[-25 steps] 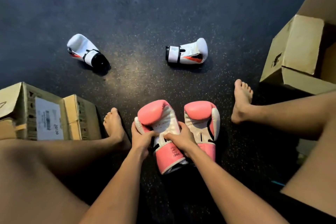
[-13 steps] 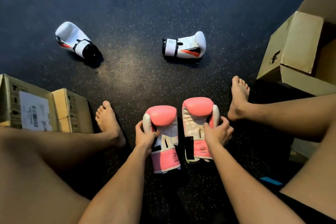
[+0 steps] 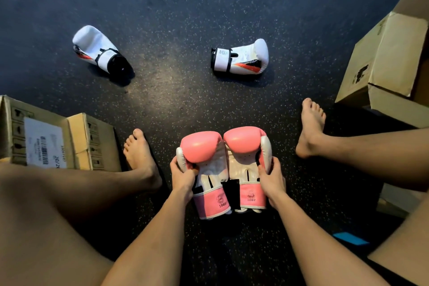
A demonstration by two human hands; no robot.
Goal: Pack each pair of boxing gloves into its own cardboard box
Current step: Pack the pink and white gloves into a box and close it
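Two pink and white boxing gloves stand side by side, touching, on the dark floor between my legs. My left hand [image 3: 182, 175] grips the left pink glove [image 3: 205, 153] at its thumb side. My right hand [image 3: 270, 179] grips the right pink glove [image 3: 243, 144] at its outer edge. Farther away lie two white gloves apart from each other: one white glove [image 3: 92, 46] at the left, another white glove [image 3: 246, 55] at the centre right. A cardboard box [image 3: 76, 139] with a label sits at my left. A second open cardboard box [image 3: 392, 65] stands at the right.
My bare feet rest on the speckled floor, the left foot [image 3: 141, 160] beside the left box, the right foot [image 3: 310, 127] near the right box. A small blue item [image 3: 350, 238] lies by my right thigh. Another piece of cardboard [image 3: 399, 199] shows behind my right leg.
My right hand left the left glove and took the right one. Both pink gloves were turned upright and brought together until they touch.
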